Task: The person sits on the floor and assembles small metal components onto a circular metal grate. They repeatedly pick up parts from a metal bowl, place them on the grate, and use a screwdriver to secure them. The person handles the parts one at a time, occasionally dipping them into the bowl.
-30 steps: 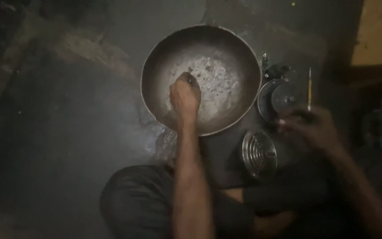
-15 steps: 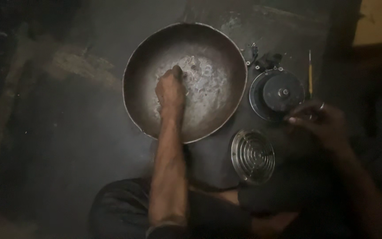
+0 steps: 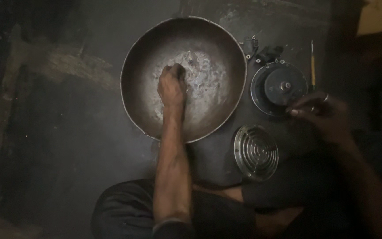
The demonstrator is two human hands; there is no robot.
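Left hand (image 3: pixel 172 85) is curling shut inside the bowl (image 3: pixel 140 66), hiding whatever it grips; right forearm is running off frame at 4 o'clock.

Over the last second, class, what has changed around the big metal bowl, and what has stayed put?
The right hand has slid from beside the ribbed metal grille up to the edge of the round dark housing, fingertips now touching its rim. The left hand stays fisted in the wet middle of the metal bowl, barely shifted. Bowl, grille, housing and the yellow-handled tool lie as before.
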